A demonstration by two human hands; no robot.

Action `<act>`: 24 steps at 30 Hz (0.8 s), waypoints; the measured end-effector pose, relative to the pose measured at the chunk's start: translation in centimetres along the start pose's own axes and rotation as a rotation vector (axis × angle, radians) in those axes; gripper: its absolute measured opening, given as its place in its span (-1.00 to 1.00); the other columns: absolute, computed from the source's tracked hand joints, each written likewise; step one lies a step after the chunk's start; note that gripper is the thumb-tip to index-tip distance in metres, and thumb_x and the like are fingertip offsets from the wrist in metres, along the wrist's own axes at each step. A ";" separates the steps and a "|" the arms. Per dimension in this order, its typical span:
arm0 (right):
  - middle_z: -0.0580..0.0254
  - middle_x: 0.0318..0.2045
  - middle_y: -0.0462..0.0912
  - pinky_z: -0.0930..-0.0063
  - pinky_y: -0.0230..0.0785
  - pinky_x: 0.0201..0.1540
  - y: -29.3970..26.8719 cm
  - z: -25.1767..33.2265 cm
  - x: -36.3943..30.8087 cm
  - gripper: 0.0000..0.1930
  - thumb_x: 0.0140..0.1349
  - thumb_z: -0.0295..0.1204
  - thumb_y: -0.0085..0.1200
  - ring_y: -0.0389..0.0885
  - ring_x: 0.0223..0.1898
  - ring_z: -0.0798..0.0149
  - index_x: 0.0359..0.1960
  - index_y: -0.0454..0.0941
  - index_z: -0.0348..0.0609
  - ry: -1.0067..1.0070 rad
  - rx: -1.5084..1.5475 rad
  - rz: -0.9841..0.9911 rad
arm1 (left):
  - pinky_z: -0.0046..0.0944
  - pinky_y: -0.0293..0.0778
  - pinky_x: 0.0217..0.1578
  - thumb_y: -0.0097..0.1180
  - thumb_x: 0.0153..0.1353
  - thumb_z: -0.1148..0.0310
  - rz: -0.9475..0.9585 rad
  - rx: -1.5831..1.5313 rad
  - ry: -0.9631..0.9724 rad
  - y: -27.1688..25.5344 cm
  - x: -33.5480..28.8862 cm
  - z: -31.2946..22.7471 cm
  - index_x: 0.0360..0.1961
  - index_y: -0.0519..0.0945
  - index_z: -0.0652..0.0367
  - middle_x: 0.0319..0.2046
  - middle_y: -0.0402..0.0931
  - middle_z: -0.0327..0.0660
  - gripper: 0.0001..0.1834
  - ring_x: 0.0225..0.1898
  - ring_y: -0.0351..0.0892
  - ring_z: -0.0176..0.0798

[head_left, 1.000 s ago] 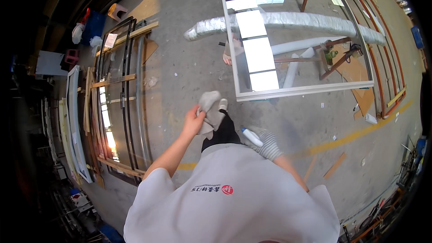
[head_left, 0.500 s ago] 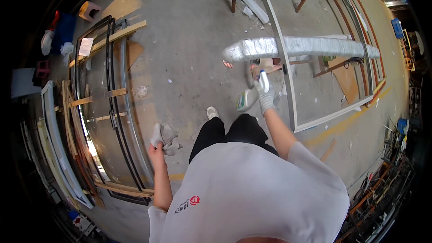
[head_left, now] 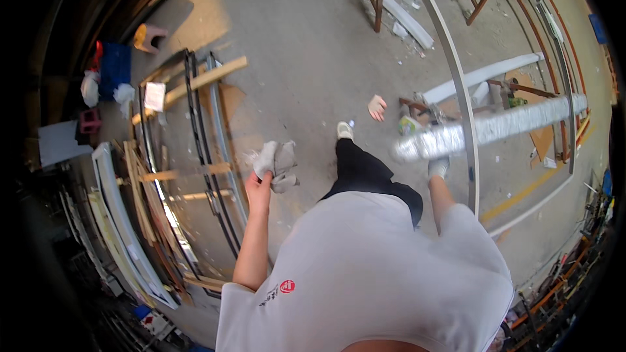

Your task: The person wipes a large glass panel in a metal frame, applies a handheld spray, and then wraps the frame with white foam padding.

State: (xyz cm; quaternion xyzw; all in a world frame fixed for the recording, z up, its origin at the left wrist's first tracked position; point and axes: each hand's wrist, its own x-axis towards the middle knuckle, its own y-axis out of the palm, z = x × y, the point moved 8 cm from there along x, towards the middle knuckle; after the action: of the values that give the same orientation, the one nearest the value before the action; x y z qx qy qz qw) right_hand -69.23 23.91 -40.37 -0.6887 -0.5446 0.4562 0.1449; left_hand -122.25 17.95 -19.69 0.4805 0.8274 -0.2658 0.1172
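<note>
Cloth point(head_left: 282, 158) in left hand point(head_left: 259, 184), red logo point(head_left: 287, 286), dark lettering point(head_left: 268, 296)

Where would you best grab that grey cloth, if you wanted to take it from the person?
Probably by the loose folds on the right side of the grey cloth, coming in from the person's right. The bare left hand pinches it at the lower left, while the crumpled bulk spreads freely beyond the fingertips, so that side looks easiest to grip without touching the hand.
</note>
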 end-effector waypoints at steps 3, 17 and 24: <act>0.27 0.00 0.50 0.40 0.30 0.02 -0.8 -2.0 -0.3 -0.70 0.18 -0.40 -0.15 0.47 0.00 0.24 -0.06 0.50 0.03 0.243 0.535 0.140 | -0.35 0.36 -0.32 0.10 0.02 0.36 -0.129 0.336 0.160 -2.5 5.4 -3.7 -0.31 0.57 0.28 -0.41 0.56 -0.14 -0.76 -0.37 0.48 -0.33; 0.04 -0.09 0.52 0.33 0.33 -0.03 -4.9 2.3 -0.4 -0.64 0.05 -0.37 0.04 0.49 -0.08 0.13 -0.08 0.45 -0.21 0.775 1.163 0.510 | -0.29 0.43 -0.67 0.02 0.03 0.44 -0.184 0.105 -0.433 -8.1 34.3 -2.9 -0.28 0.47 0.19 -0.53 0.46 -0.25 -0.81 -0.59 0.47 -0.28; -0.07 -0.14 0.53 0.29 0.35 -0.06 -16.6 9.4 2.0 -0.57 -0.01 -0.36 0.14 0.51 -0.11 0.07 -0.10 0.43 -0.33 0.924 1.306 0.515 | -0.36 0.31 -0.54 0.10 0.02 0.36 0.237 0.160 0.022 8.8 56.9 -21.0 -0.34 0.58 0.26 -0.55 0.48 -0.28 -0.79 -0.51 0.40 -0.44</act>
State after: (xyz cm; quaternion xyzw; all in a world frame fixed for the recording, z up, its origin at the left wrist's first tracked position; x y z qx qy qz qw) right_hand -86.88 28.96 -34.82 -0.6867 0.1174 0.3707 0.6142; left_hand -142.49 74.71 -30.66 0.5854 0.7424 -0.3100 0.1002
